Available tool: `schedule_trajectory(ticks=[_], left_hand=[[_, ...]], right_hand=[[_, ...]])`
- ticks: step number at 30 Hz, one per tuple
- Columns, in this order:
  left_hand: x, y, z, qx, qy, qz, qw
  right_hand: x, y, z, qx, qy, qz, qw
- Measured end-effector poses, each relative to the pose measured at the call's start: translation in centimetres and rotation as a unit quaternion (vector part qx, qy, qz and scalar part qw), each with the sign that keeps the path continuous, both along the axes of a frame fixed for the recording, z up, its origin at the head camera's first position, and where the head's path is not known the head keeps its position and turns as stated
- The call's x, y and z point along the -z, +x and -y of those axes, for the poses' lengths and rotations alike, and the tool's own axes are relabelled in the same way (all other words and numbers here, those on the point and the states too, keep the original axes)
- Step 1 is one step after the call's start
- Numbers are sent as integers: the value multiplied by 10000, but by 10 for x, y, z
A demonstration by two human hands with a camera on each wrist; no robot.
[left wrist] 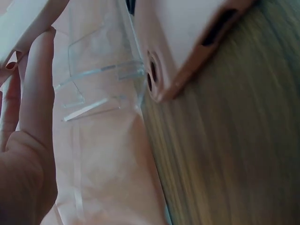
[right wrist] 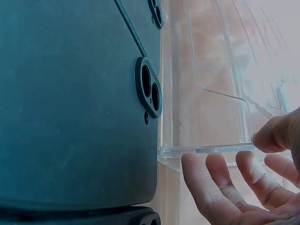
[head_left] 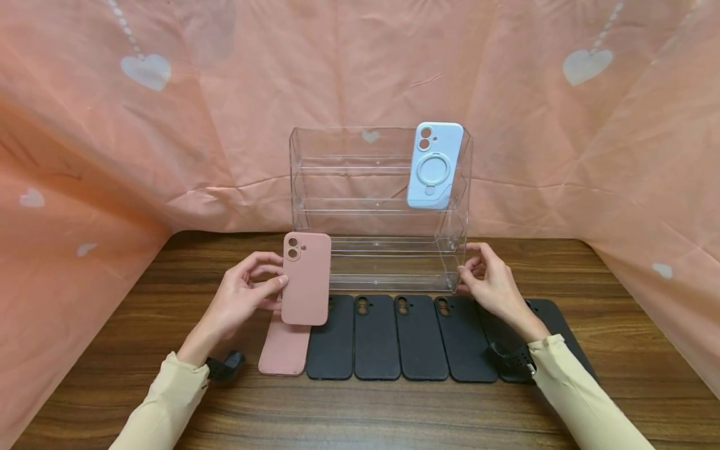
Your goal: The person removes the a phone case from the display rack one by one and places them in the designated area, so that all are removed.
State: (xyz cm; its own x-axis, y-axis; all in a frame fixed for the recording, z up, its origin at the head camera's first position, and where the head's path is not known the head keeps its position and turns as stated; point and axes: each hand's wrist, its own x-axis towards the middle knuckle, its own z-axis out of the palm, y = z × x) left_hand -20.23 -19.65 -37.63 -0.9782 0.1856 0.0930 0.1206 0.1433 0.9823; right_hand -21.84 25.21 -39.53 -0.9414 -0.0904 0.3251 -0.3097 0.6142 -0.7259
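Between its thumb and fingers, my left hand (head_left: 250, 281) holds a pink phone case (head_left: 306, 281) upright by its left edge, camera cutouts at the top. A second pink phone case (head_left: 284, 356) lies on the table under it, partly covered in the head view. My right hand (head_left: 492, 278) is at the lower right side of a clear acrylic display rack (head_left: 388, 282); in the right wrist view its thumb and fingertips (right wrist: 251, 164) grip the side panel's edge. A white phone case (head_left: 427, 194) with a ring holder stands at the rack's upper right.
Several black phone cases (head_left: 377, 344) lie in a row in front of the rack, the rightmost partly under my right forearm. Pink cloth (head_left: 360, 62) with white hearts hangs behind and at both sides of the wooden table (head_left: 337, 412).
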Motion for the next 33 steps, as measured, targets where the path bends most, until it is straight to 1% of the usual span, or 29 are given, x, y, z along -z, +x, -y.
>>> schedule_trajectory(ticks=[5,15,19,26,33], left_hand=[[3,2,8,-35,65,24,10000],[5,6,28,-54,-54,49,10000],[9,6,39,39,-58,108,9999],[18,8,59,208,-50,265,9994],[21,9,73,316,-158,468,9983]], right_hand=[[0,-1,0,-14,-7,-11,10000],[-2,-1,0,58,139,-41,9999],[-2,-1,0,56,149,-22,9999],[-2,0,0,16,20,79,10000],[-3,1,0,95,129,-30,9999]])
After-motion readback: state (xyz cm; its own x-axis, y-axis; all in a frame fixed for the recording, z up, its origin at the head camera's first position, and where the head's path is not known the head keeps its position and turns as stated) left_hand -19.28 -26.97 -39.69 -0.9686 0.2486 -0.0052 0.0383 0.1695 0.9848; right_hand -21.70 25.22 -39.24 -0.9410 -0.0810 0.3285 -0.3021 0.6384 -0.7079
